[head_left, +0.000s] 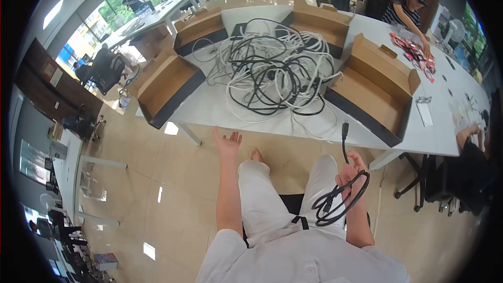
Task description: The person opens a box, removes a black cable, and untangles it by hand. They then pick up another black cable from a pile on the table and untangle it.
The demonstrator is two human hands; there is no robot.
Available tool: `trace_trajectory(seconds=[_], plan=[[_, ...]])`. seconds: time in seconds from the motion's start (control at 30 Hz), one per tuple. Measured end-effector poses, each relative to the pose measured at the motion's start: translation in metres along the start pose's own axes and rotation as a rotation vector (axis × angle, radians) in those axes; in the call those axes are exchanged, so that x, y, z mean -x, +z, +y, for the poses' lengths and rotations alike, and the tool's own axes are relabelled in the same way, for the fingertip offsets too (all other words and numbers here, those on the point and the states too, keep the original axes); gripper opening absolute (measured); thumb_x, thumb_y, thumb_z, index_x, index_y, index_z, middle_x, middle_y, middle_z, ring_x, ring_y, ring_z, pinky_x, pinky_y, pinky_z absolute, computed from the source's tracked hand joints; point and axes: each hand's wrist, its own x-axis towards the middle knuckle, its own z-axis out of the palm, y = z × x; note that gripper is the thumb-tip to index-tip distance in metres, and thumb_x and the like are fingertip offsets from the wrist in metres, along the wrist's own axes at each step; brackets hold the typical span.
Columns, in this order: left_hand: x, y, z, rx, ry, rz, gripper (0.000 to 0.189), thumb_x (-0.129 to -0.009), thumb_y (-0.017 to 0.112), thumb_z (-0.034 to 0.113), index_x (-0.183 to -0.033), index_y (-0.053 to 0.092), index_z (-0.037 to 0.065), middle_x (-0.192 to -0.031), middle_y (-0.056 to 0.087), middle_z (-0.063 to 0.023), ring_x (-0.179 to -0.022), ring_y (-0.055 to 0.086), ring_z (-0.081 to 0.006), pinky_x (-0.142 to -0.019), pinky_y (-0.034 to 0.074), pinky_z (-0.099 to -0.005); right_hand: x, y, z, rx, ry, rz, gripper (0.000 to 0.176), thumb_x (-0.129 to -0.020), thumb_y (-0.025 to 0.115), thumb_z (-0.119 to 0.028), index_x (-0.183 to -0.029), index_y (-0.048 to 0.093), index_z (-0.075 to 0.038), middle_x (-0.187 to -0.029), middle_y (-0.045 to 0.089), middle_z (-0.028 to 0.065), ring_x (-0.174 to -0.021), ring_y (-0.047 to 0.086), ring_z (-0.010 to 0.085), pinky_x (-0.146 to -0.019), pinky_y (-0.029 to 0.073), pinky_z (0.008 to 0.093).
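Black cable [340, 202], how many of those are in the hand?

Just one. It is wound into a few loops, and the right hand [350, 175] is closed around it. One end sticks straight up, with a plug [345, 128] on top.

Where is it?

It is off the table [209, 106], just in front of the near edge, over the person's right leg. The plug tip reaches up near that edge.

How is that arm?

It is bent at the elbow, with the hand lifted and the fingers curled around the loops.

And the other hand?

The left hand [228, 142] holds nothing. It is open with the fingers spread. The arm is stretched out straight toward the near edge of the table, and the hand does not touch it.

What is on the table?

One big pile of cables [275, 71] sits in the middle, black ones and white ones, all mixed up. I cannot count them.

Any boxes?

Four brown boxes, all open. One box [167, 86] is at the near left corner. A second box [201, 29] is at the far left, a third box [319, 23] is at the far edge, and a fourth box [374, 86] is at the near edge on the right.

Is anyone else there?

Yes, one other person [406, 8] sits at the far right corner, with a hand on some red packets [419, 55].
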Motion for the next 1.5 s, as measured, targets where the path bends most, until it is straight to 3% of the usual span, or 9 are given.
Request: trace_trajectory(seconds=[0.07,0.13,0.17,0.27,0.3,0.37,0.53,1.23,1.5], plan=[[-0.024,0.003,0.009,0.127,0.029,-0.132,0.078,-0.082,0.061,0.047,-0.142,0.026,0.012,-0.137,0.038,-0.0132,-0.127,0.036,-0.0287,-0.104,0.031,-0.0461,-0.005,0.008,0.01,0.037,0.031,-0.02,0.024,-0.088,0.05,0.0,-0.111,0.048,-0.004,-0.047,0.032,-0.0077,-0.033,0.025,0.0029,-0.036,0.02,0.0221],[-0.041,0.004,0.019,0.183,0.014,-0.652,0.071,-0.079,0.068,0.032,-0.137,0.036,0.005,-0.133,0.045,-0.0158,-0.124,0.043,-0.0291,-0.104,0.034,-0.0463,-0.014,0.019,0.025,0.024,0.084,-0.034,0.025,-0.087,0.05,0.0,-0.111,0.048,-0.005,-0.047,0.03,-0.0077,-0.034,0.024,0.0033,-0.036,0.02,0.0225],[-0.03,0.001,0.014,0.047,0.175,-0.637,0.064,-0.081,0.066,0.03,-0.133,0.04,0.003,-0.128,0.05,-0.0155,-0.119,0.047,-0.0294,-0.103,0.037,-0.045,-0.017,0.031,0.03,0.118,0.115,0.032,0.027,-0.087,0.05,0.002,-0.111,0.049,-0.007,-0.048,0.029,-0.0078,-0.035,0.023,0.0031,-0.036,0.02,0.0227],[-0.055,-0.004,0.021,0.111,0.002,-0.523,0.042,-0.081,0.065,0.022,-0.117,0.052,0.005,-0.119,0.056,-0.0121,-0.108,0.055,-0.0275,-0.094,0.047,-0.0392,-0.024,0.046,0.049,0.136,0.135,0.006,0.031,-0.086,0.049,0.003,-0.114,0.049,-0.008,-0.052,0.03,-0.0083,-0.038,0.023,0.002,-0.036,0.019,0.021],[-0.022,-0.002,0.024,0.024,0.284,-0.564,0.041,-0.078,0.066,0.018,-0.115,0.053,0.005,-0.116,0.057,-0.0122,-0.108,0.054,-0.0283,-0.095,0.047,-0.04,-0.028,0.056,0.056,0.15,0.125,0.026,0.032,-0.086,0.05,0.003,-0.116,0.049,-0.007,-0.053,0.031,-0.008,-0.038,0.023,0.0018,-0.036,0.019,0.0205],[-0.085,0.001,0.012,0.283,-0.031,-0.486,0.036,-0.078,0.064,0.009,-0.112,0.053,0.004,-0.111,0.058,-0.0122,-0.107,0.055,-0.0287,-0.095,0.046,-0.0416,-0.031,0.081,0.064,0.125,0.137,-0.146,0.031,-0.088,0.053,0.0,-0.118,0.049,-0.005,-0.055,0.03,-0.0079,-0.039,0.025,0.0011,-0.035,0.022,0.0196],[-0.044,0.01,0.016,0.279,0.003,-0.461,0.024,-0.083,0.06,0.007,-0.105,0.053,0.001,-0.107,0.058,-0.012,-0.101,0.057,-0.025,-0.092,0.047,-0.0395,-0.031,0.106,0.084,0.121,0.166,-0.287,0.03,-0.089,0.055,-0.005,-0.118,0.046,-0.006,-0.054,0.031,-0.0073,-0.038,0.023,0.001,-0.035,0.021,0.0198],[-0.024,0.005,0.047,-0.013,-0.238,-0.472,0.042,-0.086,0.06,0.018,-0.121,0.047,-0.001,-0.123,0.056,-0.0152,-0.116,0.052,-0.0296,-0.101,0.039,-0.0439,-0.096,0.172,0.094,0.058,0.189,-0.221,0.03,-0.082,0.051,0.004,-0.11,0.047,-0.004,-0.052,0.037,-0.0041,-0.037,0.028,0.0048,-0.039,0.022,0.0233],[-0.055,-0.017,0.079,-0.23,-0.366,-0.48,0.017,-0.089,0.055,0.005,-0.106,0.057,0.004,-0.108,0.064,-0.0082,-0.101,0.062,-0.0191,-0.086,0.052,-0.0323,-0.121,0.18,0.1,-0.032,-0.005,-0.172,0.026,-0.086,0.054,-0.001,-0.111,0.048,-0.001,-0.05,0.041,-0.0053,-0.034,0.028,0.0026,-0.041,0.026,0.0217]])
